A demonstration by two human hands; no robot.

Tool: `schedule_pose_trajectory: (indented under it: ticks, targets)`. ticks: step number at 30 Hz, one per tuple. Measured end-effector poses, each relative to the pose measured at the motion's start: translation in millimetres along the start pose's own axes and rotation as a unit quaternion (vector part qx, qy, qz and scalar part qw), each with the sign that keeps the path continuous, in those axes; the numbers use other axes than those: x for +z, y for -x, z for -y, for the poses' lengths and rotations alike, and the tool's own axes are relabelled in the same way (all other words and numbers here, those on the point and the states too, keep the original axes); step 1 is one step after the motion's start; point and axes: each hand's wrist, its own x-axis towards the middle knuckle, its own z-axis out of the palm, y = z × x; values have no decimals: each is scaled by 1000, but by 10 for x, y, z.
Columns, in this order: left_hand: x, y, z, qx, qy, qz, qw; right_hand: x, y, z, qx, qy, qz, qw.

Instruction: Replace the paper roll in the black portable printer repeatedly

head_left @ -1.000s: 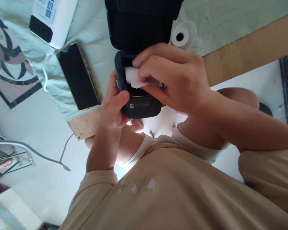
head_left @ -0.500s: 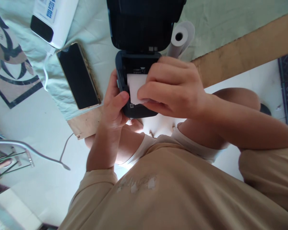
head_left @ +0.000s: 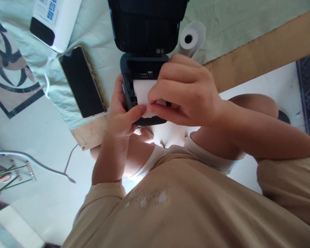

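Two bare hands work an open black label printer [head_left: 144, 69]: the left hand [head_left: 122, 115] grips its body, the right hand [head_left: 186, 91] pinches the white paper strip [head_left: 142, 91] over its bay.

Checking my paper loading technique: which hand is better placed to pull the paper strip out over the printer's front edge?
Probably the right hand: its fingertips already pinch the paper strip, while the left hand grips the printer body.
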Motion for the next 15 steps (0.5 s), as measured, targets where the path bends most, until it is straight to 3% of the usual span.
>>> schedule_pose_trajectory:
  ticks: [5, 11, 15]
  targets:
    - [-13, 9, -15, -13, -20, 8, 1000, -8, 9, -64, 21, 19, -14, 999]
    - [-26, 15, -7, -5, -5, 21, 1000, -4, -9, -67, 25, 26, 34, 999]
    - [-23, 7, 1, -10, -11, 5, 1000, 39, -21, -58, 18, 14, 9, 1000]
